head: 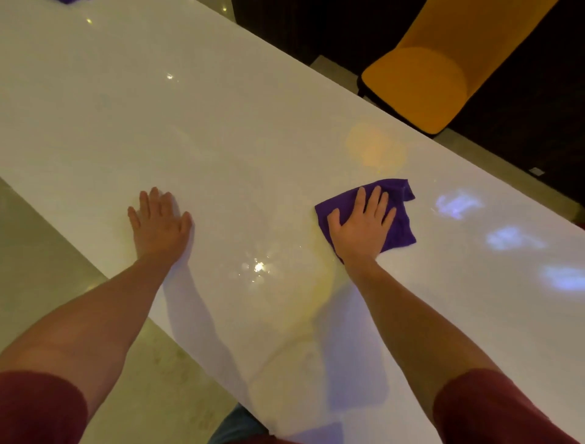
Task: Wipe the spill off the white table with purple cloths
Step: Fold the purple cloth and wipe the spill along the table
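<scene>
Purple cloth (397, 218): deep violet, soft-looking, crumpled into a rough square with one bunched corner at its far right. It lies flat on the white table (221, 133), towards the table's far edge, on the person's right side.

Right hand (362, 226): palm down on the cloth, fingers spread and extended, pressing rather than pinching; grip released, nothing clenched. Cloth shows on three sides of the hand.

Left hand (160, 222): flat on bare table near the close edge, fingers together and straight, grip released, holding nothing. Well apart from the cloth.

Table surface: glossy, long, running diagonally. A faint yellowish wet patch (310, 294) lies between the two forearms, just near of the cloth. A bright ceiling-light glint sits beside it; bluish reflections lie to the right.

Surroundings: yellow chair (421, 85) beyond the far edge, apart from the table. A scrap of a second purple cloth (68, 1) at the far left end, mostly cut off. Pale floor (47, 263) on the near side. Dark red sleeves (38, 408) on both upper arms.
</scene>
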`<control>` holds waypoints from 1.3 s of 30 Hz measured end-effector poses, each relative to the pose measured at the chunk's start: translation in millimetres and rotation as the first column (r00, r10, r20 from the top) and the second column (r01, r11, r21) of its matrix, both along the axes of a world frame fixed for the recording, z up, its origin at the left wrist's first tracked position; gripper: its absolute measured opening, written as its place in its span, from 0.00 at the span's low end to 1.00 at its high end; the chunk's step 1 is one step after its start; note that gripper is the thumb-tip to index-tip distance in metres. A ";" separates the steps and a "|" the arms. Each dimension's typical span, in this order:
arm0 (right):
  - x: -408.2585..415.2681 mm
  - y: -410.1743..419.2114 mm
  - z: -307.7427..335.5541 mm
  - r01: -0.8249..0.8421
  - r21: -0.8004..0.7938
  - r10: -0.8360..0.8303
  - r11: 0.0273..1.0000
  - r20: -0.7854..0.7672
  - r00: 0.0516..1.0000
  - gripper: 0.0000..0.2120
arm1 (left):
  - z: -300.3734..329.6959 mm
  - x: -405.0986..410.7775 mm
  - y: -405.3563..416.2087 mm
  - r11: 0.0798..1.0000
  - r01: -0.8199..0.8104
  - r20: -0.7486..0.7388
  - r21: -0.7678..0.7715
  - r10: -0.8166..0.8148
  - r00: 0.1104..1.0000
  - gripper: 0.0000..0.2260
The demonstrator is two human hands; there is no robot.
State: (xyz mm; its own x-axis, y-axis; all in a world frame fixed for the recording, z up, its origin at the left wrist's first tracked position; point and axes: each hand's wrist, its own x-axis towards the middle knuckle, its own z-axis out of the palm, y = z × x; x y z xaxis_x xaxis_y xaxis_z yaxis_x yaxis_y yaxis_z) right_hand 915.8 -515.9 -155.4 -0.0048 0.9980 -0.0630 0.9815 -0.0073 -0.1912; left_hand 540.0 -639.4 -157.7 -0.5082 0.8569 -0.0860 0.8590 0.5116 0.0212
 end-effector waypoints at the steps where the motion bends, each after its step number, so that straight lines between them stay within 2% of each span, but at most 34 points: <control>1: -15.7 9.5 0.5 -0.014 0.007 0.014 1.000 0.002 1.000 0.38 | -1.8 -10.1 2.5 1.000 -0.011 0.008 -0.008 0.011 1.000 0.30; 5: -79.0 48.0 1.8 -0.112 0.020 0.112 0.993 0.005 0.994 0.37 | -10.8 -22.5 3.2 0.998 -0.006 0.094 0.066 0.000 0.996 0.33; 12: -201.0 93.8 3.7 -0.377 -0.015 0.376 0.926 -0.029 0.926 0.40 | -16.1 -27.6 4.1 0.995 -0.031 0.091 0.095 0.023 0.996 0.32; 16: -225.2 55.2 3.7 -0.529 -0.019 0.527 0.849 -0.067 0.847 0.40 | -16.0 -26.7 2.2 0.997 -0.024 0.089 0.078 0.017 0.996 0.31; 21: -172.8 -38.5 2.3 -0.610 0.012 0.605 0.792 -0.146 0.783 0.36 | -16.9 -24.9 0.1 0.993 -0.027 0.104 0.114 0.015 0.994 0.30; 24: -109.7 -88.4 1.9 -0.556 0.015 0.553 0.831 -0.130 0.823 0.35 | -16.0 -25.0 -0.2 0.992 -0.035 0.131 0.120 0.019 0.991 0.29; 27: -40.7 -104.7 -0.1 -0.390 0.029 0.391 0.920 -0.074 0.917 0.34 | -12.2 -25.9 3.4 0.992 -0.053 0.119 0.117 0.039 0.992 0.27; 29: -2.1 -93.8 -1.2 -0.266 0.045 0.268 0.963 -0.062 0.961 0.34 | -3.4 -23.8 9.4 0.992 -0.071 0.081 0.100 0.063 0.995 0.22; 32: 40.9 -61.2 -1.6 -0.106 0.014 0.107 0.994 -0.037 0.994 0.36 | 7.1 -10.4 34.1 0.998 0.003 0.000 0.060 -0.003 1.000 0.18; 34: 57.4 -38.5 -0.7 -0.038 -0.010 0.038 0.999 -0.021 0.999 0.36 | 5.9 -0.2 53.7 0.997 0.028 0.026 0.077 -0.030 0.999 0.19; 39: 71.1 24.9 1.0 0.183 0.000 -0.182 0.983 -0.048 0.982 0.36 | -16.0 26.6 75.2 0.984 -0.128 0.121 0.122 0.113 0.986 0.26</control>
State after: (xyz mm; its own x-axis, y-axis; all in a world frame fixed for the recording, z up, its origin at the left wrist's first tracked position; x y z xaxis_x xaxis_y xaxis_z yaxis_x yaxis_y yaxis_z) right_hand 986.9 -491.0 -154.4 0.1746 0.9827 -0.0623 0.9535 -0.1845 -0.2383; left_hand 566.6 -564.2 -173.7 -0.6018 0.7975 -0.0421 0.7793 0.5979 0.1874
